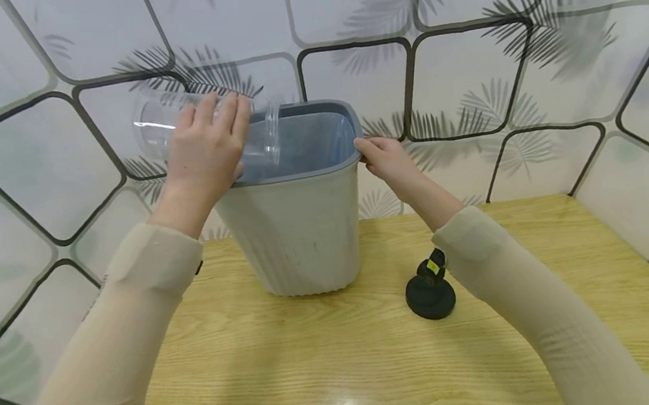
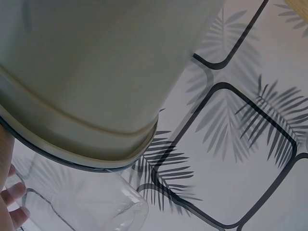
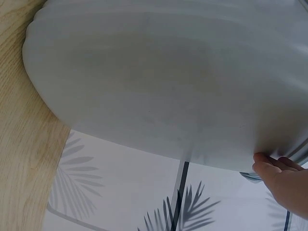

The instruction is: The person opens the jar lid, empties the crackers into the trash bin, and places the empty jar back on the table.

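A light grey trash can (image 1: 304,231) with a darker grey rim stands upright on the wooden table. My left hand (image 1: 206,149) grips a clear, cylindrical plastic container (image 1: 157,124) from above. The container lies on its side, with its rimmed end over the trash can's opening. In the left wrist view, this clear container (image 2: 101,197) shows below the can's rim, with a few fingers (image 2: 17,192) against it. At the can's right side, my right hand (image 1: 388,163) pinches the rim between thumb and fingers. The right wrist view also has that hand (image 3: 284,180) at the rim.
A black round-based stand (image 1: 431,295) with a yellow mark sits on the table (image 1: 317,361), close to the right sleeve. Behind the can rises a wall covering (image 1: 360,86) with dark outlines and leaf prints. A small dark object (image 1: 199,267) shows beside the left sleeve.
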Action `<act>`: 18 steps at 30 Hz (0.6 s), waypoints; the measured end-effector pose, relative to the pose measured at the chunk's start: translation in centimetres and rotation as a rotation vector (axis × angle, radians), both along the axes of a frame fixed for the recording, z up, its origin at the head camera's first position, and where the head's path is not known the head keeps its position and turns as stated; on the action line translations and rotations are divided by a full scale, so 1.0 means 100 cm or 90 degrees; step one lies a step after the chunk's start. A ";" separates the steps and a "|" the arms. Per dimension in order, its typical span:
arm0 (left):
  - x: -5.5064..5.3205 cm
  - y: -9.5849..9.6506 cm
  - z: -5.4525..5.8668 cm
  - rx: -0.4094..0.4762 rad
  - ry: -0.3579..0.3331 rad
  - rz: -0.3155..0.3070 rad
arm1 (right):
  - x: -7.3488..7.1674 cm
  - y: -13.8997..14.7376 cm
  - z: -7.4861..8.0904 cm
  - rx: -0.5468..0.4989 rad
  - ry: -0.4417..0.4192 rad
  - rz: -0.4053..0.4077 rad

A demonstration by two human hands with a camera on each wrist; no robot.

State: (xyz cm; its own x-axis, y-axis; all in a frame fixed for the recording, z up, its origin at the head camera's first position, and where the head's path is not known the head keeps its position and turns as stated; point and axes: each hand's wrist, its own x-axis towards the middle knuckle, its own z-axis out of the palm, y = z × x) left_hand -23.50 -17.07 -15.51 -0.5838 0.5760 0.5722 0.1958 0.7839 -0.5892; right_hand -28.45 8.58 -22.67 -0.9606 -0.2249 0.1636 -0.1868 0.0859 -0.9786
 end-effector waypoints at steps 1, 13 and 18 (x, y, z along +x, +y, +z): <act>0.000 0.000 0.000 0.003 0.002 -0.002 | 0.000 0.000 0.000 -0.001 -0.001 0.001; 0.002 -0.006 -0.001 0.050 -0.013 0.019 | 0.001 0.000 0.001 0.007 -0.005 -0.004; 0.003 -0.009 -0.001 0.084 -0.015 0.018 | 0.000 0.001 0.000 0.017 -0.012 -0.013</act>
